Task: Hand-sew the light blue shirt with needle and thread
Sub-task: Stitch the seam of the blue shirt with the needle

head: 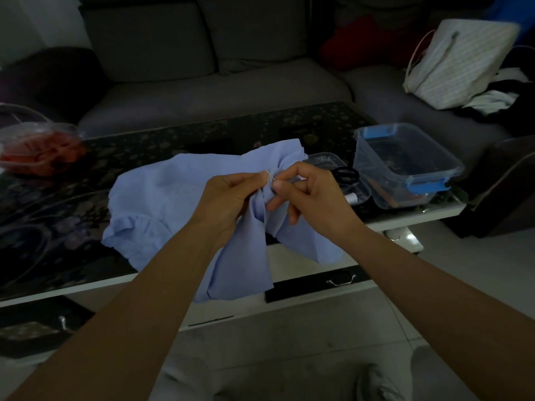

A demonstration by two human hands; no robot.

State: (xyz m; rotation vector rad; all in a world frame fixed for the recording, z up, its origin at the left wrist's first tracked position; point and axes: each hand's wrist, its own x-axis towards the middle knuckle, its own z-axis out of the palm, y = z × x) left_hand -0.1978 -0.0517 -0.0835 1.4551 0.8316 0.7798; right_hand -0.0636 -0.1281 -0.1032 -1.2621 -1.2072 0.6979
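Observation:
The light blue shirt (162,204) lies crumpled across the dark patterned table, with one part hanging over the front edge. My left hand (228,198) grips a bunched fold of the shirt lifted off the table. My right hand (312,192) pinches a thin silver needle (271,175) between thumb and forefinger right at that fold. The two hands almost touch. No thread is visible in this dim light.
A clear plastic box with blue clips (405,166) stands at the table's right. Beside it a clear lid tray (351,192) holds black scissors (346,175) and a white spool. A plastic bag with red contents (40,151) sits far left. A grey sofa (217,82) is behind.

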